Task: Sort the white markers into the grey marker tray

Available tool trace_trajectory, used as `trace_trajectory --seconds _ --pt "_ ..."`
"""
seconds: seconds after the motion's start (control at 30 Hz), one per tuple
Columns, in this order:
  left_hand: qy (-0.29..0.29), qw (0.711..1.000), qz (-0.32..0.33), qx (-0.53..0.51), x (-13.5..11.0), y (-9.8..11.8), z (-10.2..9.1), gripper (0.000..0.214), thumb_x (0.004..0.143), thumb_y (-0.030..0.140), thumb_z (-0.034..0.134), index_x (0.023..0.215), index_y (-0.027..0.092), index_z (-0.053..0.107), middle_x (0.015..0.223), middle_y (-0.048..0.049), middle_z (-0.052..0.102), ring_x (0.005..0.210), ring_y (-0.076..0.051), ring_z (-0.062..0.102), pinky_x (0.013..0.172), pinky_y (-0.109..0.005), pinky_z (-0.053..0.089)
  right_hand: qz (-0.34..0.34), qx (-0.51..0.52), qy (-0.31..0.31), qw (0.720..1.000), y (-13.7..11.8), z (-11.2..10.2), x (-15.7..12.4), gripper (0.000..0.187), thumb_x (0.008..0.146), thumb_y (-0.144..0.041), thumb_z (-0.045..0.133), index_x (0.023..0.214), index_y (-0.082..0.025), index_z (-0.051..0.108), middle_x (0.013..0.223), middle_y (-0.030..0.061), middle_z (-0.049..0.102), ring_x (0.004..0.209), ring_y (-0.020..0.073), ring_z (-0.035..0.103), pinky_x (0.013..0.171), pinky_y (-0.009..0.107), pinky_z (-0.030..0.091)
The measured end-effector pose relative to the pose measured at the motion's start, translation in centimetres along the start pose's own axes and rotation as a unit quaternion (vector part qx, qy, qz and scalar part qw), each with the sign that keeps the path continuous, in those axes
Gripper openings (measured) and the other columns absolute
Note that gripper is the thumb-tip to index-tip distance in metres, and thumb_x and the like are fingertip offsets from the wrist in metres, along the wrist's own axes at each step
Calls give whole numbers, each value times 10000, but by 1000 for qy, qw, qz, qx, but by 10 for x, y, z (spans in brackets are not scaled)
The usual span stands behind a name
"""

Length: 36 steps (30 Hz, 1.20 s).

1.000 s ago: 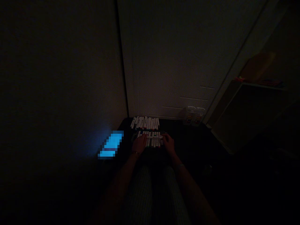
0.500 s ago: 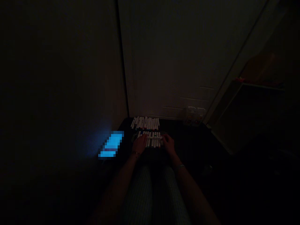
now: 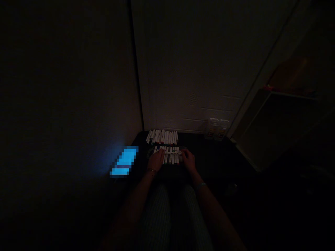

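A white marker [image 3: 172,152] lies crosswise between my two hands, above a row of markers. My left hand [image 3: 156,160] is closed on its left end, and my right hand [image 3: 188,161] pinches the right end. Beneath it, the near row of white markers [image 3: 171,160] stands side by side on the dark table, partly covered by my left hand. Just behind is a second row of white markers [image 3: 162,137], some slightly tilted, with coloured ends. The light is very dim, so my fingertips and the print on the markers are hard to make out.
A bright blue, pixelated screen-like patch [image 3: 124,162] glows left of the dark table [image 3: 214,157]. Two clear packages [image 3: 217,129] stand at the back right against the wall [image 3: 188,69]. Further right is a shelf-like unit [image 3: 288,92] with an orange shape on top.
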<state>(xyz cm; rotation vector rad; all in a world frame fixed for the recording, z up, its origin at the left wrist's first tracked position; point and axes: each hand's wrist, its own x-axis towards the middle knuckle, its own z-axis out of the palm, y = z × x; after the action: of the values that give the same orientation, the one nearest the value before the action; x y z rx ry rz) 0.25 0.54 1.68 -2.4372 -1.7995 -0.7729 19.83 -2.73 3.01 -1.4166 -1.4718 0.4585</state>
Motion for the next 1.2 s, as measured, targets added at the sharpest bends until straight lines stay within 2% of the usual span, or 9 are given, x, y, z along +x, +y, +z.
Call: trace_trajectory --seconds 0.47,0.7,0.9,1.2 --pt "-2 1000 -9 17 1 -2 5 350 900 319 218 1057 187 502 1015 -65 615 922 -155 569 806 -255 400 4 5 1 1000 3 2 0 229 779 -279 432 901 -234 621 849 -10 641 809 141 564 735 248 421" --pt "-11 1000 -9 19 1 -2 3 348 898 325 222 1054 188 500 942 -67 630 871 -159 580 772 -258 406 -2 12 3 1000 12 6 2 232 776 -285 431 899 -244 624 839 -8 642 794 143 566 723 250 426" --pt "-1 1000 -10 12 0 0 2 349 899 324 216 1061 182 490 996 -71 619 905 -160 571 798 -260 400 0 4 7 1000 21 12 5 246 783 -318 433 911 -219 618 849 -7 636 782 131 560 725 242 420" --pt "3 1000 -8 -18 0 2 -1 321 898 317 232 1058 190 479 998 -64 617 906 -153 576 781 -249 410 13 -7 3 1000 5 3 1 218 764 -276 459 883 -233 637 823 -8 644 784 141 562 729 249 423"
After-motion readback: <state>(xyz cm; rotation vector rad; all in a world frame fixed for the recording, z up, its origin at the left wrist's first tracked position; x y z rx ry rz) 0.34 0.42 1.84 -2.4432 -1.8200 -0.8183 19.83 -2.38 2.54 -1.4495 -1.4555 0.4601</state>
